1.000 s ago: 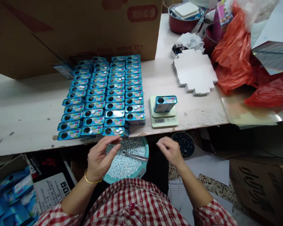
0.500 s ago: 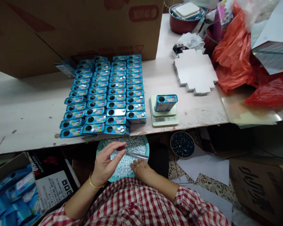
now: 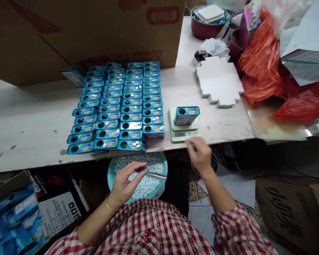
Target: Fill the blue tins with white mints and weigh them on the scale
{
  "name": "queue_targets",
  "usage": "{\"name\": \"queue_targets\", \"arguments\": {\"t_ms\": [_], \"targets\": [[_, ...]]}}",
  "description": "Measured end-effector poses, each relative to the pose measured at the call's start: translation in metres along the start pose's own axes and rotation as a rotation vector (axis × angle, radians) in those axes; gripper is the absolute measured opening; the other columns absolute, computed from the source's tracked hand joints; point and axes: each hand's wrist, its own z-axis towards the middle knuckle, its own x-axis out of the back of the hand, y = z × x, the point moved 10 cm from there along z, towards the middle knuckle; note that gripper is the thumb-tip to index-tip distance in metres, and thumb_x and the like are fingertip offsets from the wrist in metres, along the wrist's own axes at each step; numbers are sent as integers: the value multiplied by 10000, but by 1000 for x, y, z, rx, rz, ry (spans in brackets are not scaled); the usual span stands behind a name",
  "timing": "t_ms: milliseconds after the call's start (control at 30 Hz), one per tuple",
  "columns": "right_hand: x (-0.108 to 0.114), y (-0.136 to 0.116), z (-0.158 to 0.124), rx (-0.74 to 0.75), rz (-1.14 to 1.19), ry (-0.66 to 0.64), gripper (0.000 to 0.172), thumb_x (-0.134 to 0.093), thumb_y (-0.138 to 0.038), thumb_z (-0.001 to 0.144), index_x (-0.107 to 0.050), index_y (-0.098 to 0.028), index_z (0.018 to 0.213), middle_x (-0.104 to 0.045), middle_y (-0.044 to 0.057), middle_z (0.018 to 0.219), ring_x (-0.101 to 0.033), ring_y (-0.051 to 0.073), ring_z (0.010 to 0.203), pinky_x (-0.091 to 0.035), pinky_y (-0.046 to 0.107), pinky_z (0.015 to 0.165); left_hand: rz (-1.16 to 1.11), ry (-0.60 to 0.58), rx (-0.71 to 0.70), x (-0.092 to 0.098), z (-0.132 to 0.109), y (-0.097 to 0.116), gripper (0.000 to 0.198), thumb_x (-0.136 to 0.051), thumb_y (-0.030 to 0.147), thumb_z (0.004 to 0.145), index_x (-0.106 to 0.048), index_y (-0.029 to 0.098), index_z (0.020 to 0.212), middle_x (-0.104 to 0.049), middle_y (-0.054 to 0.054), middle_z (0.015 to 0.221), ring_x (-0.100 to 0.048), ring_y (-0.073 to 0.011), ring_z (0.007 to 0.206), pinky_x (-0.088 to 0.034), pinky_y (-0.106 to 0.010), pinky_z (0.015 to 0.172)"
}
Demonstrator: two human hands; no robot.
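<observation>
My left hand (image 3: 128,182) pinches a shiny metal tube (image 3: 155,175) between thumb and fingers, above a turquoise basin (image 3: 111,177) of small pale blue-white candies (image 3: 146,184). My right hand (image 3: 201,154) is raised at the table edge, just in front of the green kitchen scale (image 3: 172,136). Its fingers are curled together; what they hold, if anything, is hidden. On the scale stands one blue candy tin (image 3: 187,117) with a round opening in its top. Rows of similar blue tins (image 3: 107,134) stand to the left, a few with loose white candies on top.
A large cardboard box (image 3: 90,32) stands behind the tins. Stacked white flat cartons (image 3: 219,79), orange-red plastic bags (image 3: 266,63) and a dark red bowl (image 3: 206,28) lie to the right. At lower left, an open box holds blue packets (image 3: 18,219).
My right hand has left the candies in the basin and moved up and right to the front of the scale. My left hand still holds the metal tube over the basin.
</observation>
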Motion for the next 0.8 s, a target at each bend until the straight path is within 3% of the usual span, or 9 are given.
{"name": "queue_targets", "arguments": {"t_ms": [67,100,167,233,300,400,533,700,800], "targets": [[18,10,18,-72,59,33,157,-477,-253,870,-618,-183,862,-632,56,822,-569,151,774,-454,280,709,-12,-7,5,-4,-1,0,221,-584,129,794,-632,187,1002,-671,-43,878,-624,-122,787,-500,-214,719],[4,5,16,-62,101,-88,161,-476,-256,871,-622,-188,863,-636,45,816,-576,141,759,-457,267,699,-16,-7,6,-6,-1,0,221,-584,130,794,-632,188,1002,-669,-42,881,-623,-120,785,-500,-212,718],[-56,-22,-18,34,154,-521,162,-480,-250,870,-633,-196,883,-652,31,828,-591,126,755,-461,244,698,-19,-13,9,-9,-2,-1,224,-581,134,797,-630,190,1009,-665,-39,882,-620,-116,783,-498,-209,718],[-123,-50,-88,143,71,-945,157,-514,-242,851,-631,-195,944,-661,44,886,-598,138,774,-469,247,687,-15,-23,18,-12,-3,-3,224,-577,139,802,-628,193,1013,-664,-38,883,-617,-114,785,-496,-208,719],[-173,-64,-148,216,-109,-1116,218,-541,-247,830,-598,-166,1024,-639,97,989,-584,194,870,-484,292,674,-10,-30,31,-13,-6,-7,213,-574,147,806,-632,192,1006,-664,-37,879,-615,-112,781,-495,-206,718],[-214,-76,-192,264,-298,-1055,254,-469,-179,849,-556,-140,1084,-551,162,1158,-518,260,1013,-494,363,680,-9,-39,58,-12,-11,-14,203,-573,170,807,-640,188,999,-667,-41,871,-616,-116,773,-497,-214,718],[-230,-91,-214,425,-295,-995,235,-409,-151,866,-564,-97,1035,-544,171,1133,-496,265,1031,-492,374,688,-20,-31,156,-10,-20,-39,199,-580,229,801,-655,183,980,-676,-55,883,-627,-142,804,-502,-241,730],[-239,-86,-224,441,-272,-1052,358,-404,-173,878,-454,-193,1232,-454,141,1304,-525,246,1007,-495,333,626,-127,13,420,-15,-50,-105,260,-605,328,762,-664,162,953,-680,-68,879,-629,-164,782,-506,-276,719],[-250,-81,-224,392,-239,-1096,306,-385,-170,888,-498,-193,1172,-523,136,1209,-546,233,970,-485,312,629,-236,62,596,-19,-75,-148,333,-646,395,700,-666,146,920,-677,-66,841,-620,-166,753,-504,-287,708]]}}
